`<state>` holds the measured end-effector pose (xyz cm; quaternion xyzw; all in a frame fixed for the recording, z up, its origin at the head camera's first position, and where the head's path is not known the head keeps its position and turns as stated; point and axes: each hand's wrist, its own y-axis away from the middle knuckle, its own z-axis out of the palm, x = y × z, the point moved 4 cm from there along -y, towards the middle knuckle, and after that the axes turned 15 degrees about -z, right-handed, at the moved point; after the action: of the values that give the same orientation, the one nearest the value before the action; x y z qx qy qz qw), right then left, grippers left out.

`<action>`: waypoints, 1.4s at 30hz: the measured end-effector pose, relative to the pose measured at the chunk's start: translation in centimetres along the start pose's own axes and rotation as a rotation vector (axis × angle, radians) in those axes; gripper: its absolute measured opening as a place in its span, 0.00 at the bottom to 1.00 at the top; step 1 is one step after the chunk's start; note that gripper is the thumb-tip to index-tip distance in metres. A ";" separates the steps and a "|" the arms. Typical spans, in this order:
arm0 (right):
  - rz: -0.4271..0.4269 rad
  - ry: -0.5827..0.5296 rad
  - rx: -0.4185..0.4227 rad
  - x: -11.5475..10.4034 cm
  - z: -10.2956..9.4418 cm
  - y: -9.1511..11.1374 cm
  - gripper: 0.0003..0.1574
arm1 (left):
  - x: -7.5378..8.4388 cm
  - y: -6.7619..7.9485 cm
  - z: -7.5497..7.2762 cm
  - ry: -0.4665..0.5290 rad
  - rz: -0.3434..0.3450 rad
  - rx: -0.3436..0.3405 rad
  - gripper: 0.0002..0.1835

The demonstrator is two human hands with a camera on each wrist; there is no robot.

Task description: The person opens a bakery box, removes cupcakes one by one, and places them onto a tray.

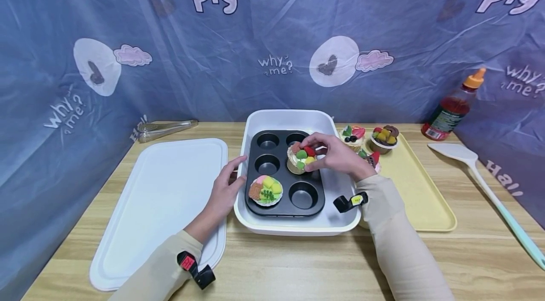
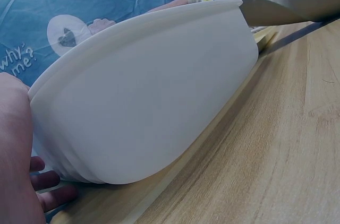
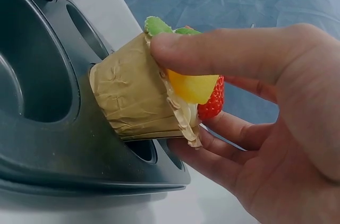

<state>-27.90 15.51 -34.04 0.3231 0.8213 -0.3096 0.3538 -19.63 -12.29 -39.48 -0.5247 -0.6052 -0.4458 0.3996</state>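
My right hand [image 1: 334, 152] pinches a toy cupcake [image 1: 296, 164] by its top edge. In the right wrist view its tan paper cup [image 3: 133, 94] appears tilted, with strawberry, yellow and green toppings. It sits at or just over the right-hand middle well of a dark muffin tin [image 1: 283, 175]; exact contact is unclear. Another cupcake [image 1: 266, 190] rests in the tin's front left well. The tin lies inside a white tub [image 1: 340, 223]. At the tub's left rim my left hand [image 1: 223, 190] touches it, its lower fingers [image 2: 48, 180] loose beside the outer wall.
A white tray [image 1: 170, 197] lies at left, with metal tongs [image 1: 166, 129] behind it. At right, a yellow tray [image 1: 419, 197] bears several cupcakes [image 1: 384, 139]. Beyond it are a sauce bottle [image 1: 452, 109] and a long-handled spatula [image 1: 489, 187]. A blue curtain [image 1: 255, 31] hangs behind.
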 end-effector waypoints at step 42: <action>0.014 0.191 0.071 -2.2 -5.1 2.6 0.32 | -0.2 -0.1 0.0 0.023 0.008 0.006 0.29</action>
<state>-26.69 20.20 -30.19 0.3693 0.8375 -0.3038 0.2644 -19.68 -12.35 -39.64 -0.5210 -0.5996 -0.4484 0.4098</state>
